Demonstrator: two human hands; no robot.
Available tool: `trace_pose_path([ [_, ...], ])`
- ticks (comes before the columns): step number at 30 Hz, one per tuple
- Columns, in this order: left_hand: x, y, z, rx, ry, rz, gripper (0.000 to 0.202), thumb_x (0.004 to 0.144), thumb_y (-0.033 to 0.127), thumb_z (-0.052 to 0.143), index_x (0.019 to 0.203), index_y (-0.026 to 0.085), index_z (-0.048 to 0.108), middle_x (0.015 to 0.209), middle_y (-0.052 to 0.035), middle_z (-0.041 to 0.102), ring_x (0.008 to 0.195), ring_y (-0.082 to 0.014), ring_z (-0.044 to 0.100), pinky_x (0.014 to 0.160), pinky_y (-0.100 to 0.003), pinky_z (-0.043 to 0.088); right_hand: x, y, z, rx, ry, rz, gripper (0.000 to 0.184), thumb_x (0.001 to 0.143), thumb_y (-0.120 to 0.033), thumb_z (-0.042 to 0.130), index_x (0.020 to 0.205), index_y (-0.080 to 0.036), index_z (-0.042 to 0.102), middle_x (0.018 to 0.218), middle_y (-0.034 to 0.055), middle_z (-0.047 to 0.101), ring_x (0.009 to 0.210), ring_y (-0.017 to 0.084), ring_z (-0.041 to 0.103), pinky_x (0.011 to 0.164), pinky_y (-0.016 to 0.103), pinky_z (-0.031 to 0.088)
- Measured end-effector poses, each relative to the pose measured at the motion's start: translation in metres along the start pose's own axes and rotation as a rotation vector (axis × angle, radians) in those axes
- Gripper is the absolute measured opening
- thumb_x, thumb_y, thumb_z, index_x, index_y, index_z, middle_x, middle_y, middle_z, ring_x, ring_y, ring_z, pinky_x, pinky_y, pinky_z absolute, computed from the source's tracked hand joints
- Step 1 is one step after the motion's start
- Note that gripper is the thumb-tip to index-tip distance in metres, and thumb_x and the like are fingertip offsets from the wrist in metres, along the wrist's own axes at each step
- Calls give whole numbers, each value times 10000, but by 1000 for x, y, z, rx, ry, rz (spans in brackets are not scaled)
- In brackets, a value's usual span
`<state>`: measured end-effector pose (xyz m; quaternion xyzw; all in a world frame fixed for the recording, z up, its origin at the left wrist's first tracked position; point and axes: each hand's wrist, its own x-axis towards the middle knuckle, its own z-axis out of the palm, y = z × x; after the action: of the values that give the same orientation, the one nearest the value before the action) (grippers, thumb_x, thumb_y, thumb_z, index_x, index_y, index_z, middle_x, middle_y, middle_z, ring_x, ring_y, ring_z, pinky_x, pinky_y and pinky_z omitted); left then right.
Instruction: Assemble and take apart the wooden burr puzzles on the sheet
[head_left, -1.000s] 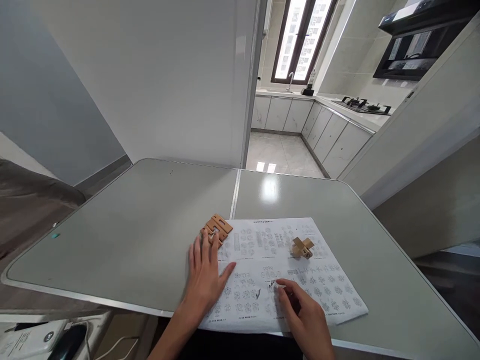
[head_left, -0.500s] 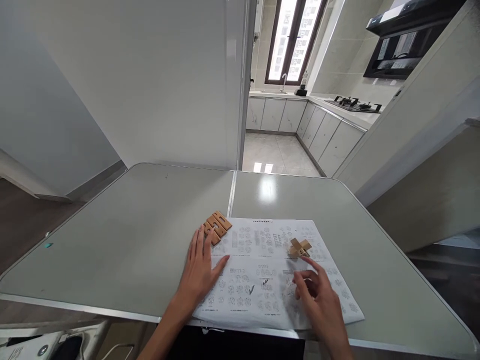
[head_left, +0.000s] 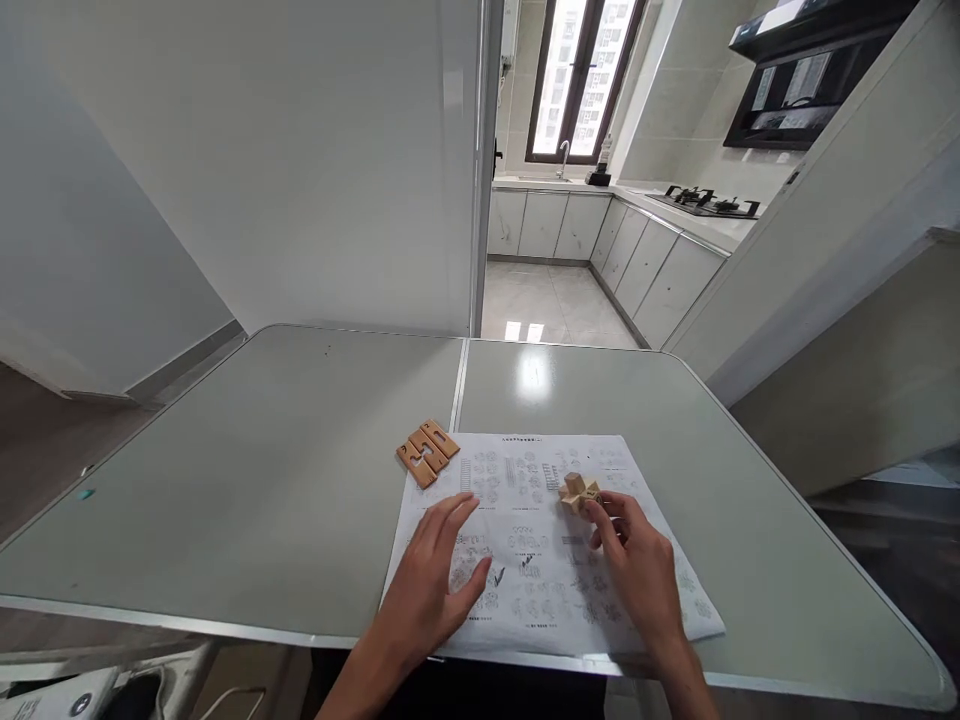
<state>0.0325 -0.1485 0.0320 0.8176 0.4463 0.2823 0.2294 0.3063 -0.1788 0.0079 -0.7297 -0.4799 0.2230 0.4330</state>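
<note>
A small wooden burr puzzle point(head_left: 576, 487), made of crossed blocks, is on the right part of a printed paper sheet point(head_left: 525, 630). My right hand point(head_left: 637, 565) pinches its near right side between thumb and fingers. Over the left part of the sheet, my left hand point(head_left: 431, 580) is open with its fingers apart, holding nothing. Beyond its fingertips lie several flat wooden pieces with cut-outs point(head_left: 428, 452), side by side across the sheet's upper left corner.
The sheet rests on a pale grey-green table point(head_left: 225, 480) with a metal edge and a seam point(head_left: 460, 380) across it. A small teal bit point(head_left: 85, 494) lies near the left edge. Past the table are a white wall panel point(head_left: 337, 170) and a kitchen with a stove point(head_left: 705, 202).
My left hand has come off the flat wooden pieces and moved toward me. My right hand has closed on the burr puzzle, which looks turned or tipped.
</note>
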Motion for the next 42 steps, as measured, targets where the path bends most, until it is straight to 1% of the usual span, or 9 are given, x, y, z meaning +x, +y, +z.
trace_pose_path([
  [3, -4, 17, 3, -228, 0, -168, 365, 1015, 373, 596, 1372, 304, 566, 1362, -88, 658, 1232, -284, 643, 1059, -484, 562, -18, -19, 6, 233, -120, -11, 442, 1004, -607, 552, 1125, -193, 653, 729, 22, 701, 585, 184, 627, 597, 296, 517],
  [5, -5, 27, 3, -370, -9, -272, 420, 979, 415, 655, 1375, 300, 574, 1346, -98, 667, 1166, -287, 666, 1033, -492, 566, -34, -34, 11, 413, -209, -2, 414, 1015, -576, 558, 1141, -191, 642, 797, 38, 708, 592, 174, 620, 553, 284, 513],
  [9, -6, 36, 1, -591, -128, -274, 787, 820, 415, 837, 1520, 316, 493, 1490, -113, 592, 1305, -337, 603, 1141, -514, 480, -61, -59, 19, 573, -317, 34, 381, 994, -565, 608, 1101, -202, 654, 774, 29, 682, 574, 163, 610, 510, 266, 517],
  [15, -5, 39, -7, -562, -47, -290, 744, 721, 387, 913, 1404, 322, 625, 1357, -90, 675, 1214, -329, 640, 1085, -480, 515, -69, -62, 26, 679, -438, 112, 397, 978, -596, 624, 1091, -216, 643, 746, 0, 634, 529, 141, 578, 489, 252, 509],
  [19, -5, 43, -9, -527, -4, -242, 657, 651, 393, 946, 1254, 300, 703, 1228, -71, 714, 1110, -310, 664, 1018, -442, 541, -70, -64, 27, 627, -416, 79, 360, 1005, -568, 599, 1003, -210, 643, 682, -18, 588, 559, 138, 555, 520, 232, 498],
  [27, -13, 39, 1, -747, 4, -349, 549, 691, 434, 840, 1179, 234, 688, 1150, -72, 700, 1070, -297, 644, 980, -398, 523, -82, -80, 32, 452, -259, -76, 324, 1055, -531, 507, 972, -234, 605, 822, 27, 660, 766, 192, 646, 685, 273, 548],
  [31, -11, 35, 0, -959, -52, -416, 572, 763, 633, 771, 1115, 188, 701, 1020, -76, 704, 966, -270, 653, 909, -374, 542, -80, -76, 33, 336, -270, -309, 203, 1065, -412, 519, 1023, -245, 626, 835, 26, 651, 724, 180, 621, 660, 282, 549],
  [34, -12, 30, 0, -1107, -70, -485, 724, 770, 780, 703, 1133, 154, 726, 1093, -121, 724, 1037, -302, 673, 927, -382, 543, -78, -73, 33, 292, -302, -483, 103, 1054, -320, 548, 1091, -262, 625, 904, 33, 681, 736, 176, 649, 670, 281, 567],
  [42, -19, 25, 6, -1122, -99, -517, 807, 762, 760, 750, 1300, 162, 689, 1163, -130, 738, 1126, -337, 676, 969, -394, 528, -79, -64, 38, 204, -322, -417, 153, 1051, -309, 559, 1192, -254, 580, 893, 27, 721, 739, 185, 686, 676, 281, 582],
])
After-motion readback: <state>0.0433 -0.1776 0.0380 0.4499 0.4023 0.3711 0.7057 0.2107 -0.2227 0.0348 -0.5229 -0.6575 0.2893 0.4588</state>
